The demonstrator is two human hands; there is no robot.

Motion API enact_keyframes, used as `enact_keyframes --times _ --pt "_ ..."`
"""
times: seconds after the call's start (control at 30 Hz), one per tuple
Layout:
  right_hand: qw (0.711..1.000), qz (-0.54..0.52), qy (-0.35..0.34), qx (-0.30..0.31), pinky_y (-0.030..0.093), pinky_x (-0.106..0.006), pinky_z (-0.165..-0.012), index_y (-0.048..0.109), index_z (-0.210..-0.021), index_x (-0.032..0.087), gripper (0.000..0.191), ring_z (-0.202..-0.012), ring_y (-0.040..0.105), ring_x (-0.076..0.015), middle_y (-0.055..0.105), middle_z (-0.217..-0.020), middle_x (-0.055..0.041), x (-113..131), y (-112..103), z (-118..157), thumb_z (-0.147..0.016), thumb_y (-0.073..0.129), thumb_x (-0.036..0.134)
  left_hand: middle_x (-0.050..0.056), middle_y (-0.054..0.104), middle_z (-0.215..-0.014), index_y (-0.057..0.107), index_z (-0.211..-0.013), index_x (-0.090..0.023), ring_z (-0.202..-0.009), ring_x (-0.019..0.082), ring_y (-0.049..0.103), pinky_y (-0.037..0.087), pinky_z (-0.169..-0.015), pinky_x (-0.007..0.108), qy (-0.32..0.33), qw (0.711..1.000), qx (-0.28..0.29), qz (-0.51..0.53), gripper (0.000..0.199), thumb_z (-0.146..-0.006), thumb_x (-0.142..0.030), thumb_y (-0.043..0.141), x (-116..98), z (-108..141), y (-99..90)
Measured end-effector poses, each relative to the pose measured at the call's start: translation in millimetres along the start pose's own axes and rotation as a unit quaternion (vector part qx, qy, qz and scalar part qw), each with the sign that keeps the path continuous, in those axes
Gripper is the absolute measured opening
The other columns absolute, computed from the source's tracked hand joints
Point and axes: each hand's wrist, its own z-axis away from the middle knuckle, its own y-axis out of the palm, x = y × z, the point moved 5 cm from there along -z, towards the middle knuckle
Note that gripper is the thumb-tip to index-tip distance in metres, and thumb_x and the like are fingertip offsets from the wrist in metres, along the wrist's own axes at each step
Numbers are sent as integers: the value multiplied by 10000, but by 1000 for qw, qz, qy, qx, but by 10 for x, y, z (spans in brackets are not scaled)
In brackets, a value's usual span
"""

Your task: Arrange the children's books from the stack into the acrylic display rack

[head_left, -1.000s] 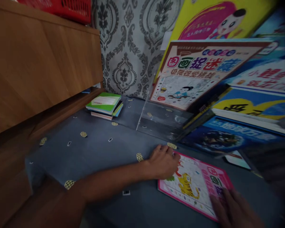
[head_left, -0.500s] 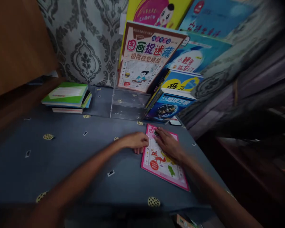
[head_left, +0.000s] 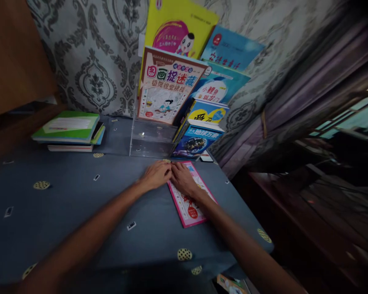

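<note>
A thin pink-bordered picture book [head_left: 208,197] lies flat on the table, tilted, with its cover up. My right hand [head_left: 184,179] rests flat across the upper left of the cover, fingers stretched toward the top corner. Beside it, my left hand [head_left: 155,174] is curled at the book's upper left edge, its thumb and fingertips close to the right hand's fingers. The corner between the hands is hidden, and part of the cover picture lies under my right hand and forearm.
Behind the hands stands a clear acrylic rack [head_left: 153,149] with several upright books, including a brown-bordered one [head_left: 168,92] and a blue one [head_left: 196,141]. A stack of books [head_left: 68,127] lies at left. The patterned tablecloth [head_left: 110,228] ends at the right edge.
The pink book has turned counterclockwise, its lower end swinging right relative to its top. Both hands have moved to its upper left corner. The camera view has shifted too.
</note>
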Motion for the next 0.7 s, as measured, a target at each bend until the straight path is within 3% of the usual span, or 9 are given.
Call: enact_keyframes --times 0.13,0.3,0.4,0.7 --pt "1000 10 8 -8 431 -449 -1063 544 -1388 137 441 -1235 534 -269 594 -1353 -169 -83 -39 40 -1022 421 352 123 632 -1145 638 -1023 -160 -1118 271 558 457 -993 431 -5 995 -59 -80 209 -965 -257 463 49 23 37" --pt "997 14 79 -8 416 -531 -1079 497 -1446 131 562 -1338 484 -328 513 -1469 -198 -506 -101 272 -1019 383 479 119 633 -1166 608 -1131 -179 -1125 276 559 462 -971 446 -4 986 -74 -147 228 -981 -275 464 -26 91 145" --pt "995 2 104 7 402 -495 -1110 480 -1461 107 591 -1358 479 -320 502 -1492 -185 -708 -117 405 -1021 359 482 129 633 -1187 593 -1152 -176 -1116 277 571 461 -959 450 -9 982 -76 -175 231 -988 -263 455 -80 117 173" --pt "995 -28 92 -19 382 -536 -1127 501 -1442 105 565 -1384 459 -336 482 -1510 -205 -705 -124 723 -1016 363 449 116 651 -1144 577 -1136 -155 -1058 265 611 469 -893 389 -8 971 -39 -236 221 -1000 -283 460 -124 90 182"
